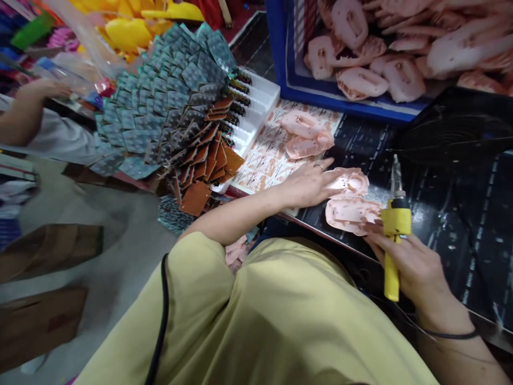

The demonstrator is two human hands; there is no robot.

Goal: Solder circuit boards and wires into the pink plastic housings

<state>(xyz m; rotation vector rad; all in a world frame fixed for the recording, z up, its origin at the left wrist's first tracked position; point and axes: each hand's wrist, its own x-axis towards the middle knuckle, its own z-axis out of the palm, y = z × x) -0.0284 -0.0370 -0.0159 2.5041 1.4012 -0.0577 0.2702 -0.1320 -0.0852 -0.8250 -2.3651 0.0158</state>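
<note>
Dozens of circuit boards (144, 109), overlapping, markings unreadable to me. My left hand (304, 184), fingers spread, touches the upper pink shell (349, 181); the lower pink shell (348, 213), hollow, pitted, lies beside it on the table (436, 198). My right hand (422, 267) grips a yellow tool (395, 220), fingers partly hidden. Table lettering blurred.

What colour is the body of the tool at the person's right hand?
Yellow: the tool's body shows best in the head view.
</note>
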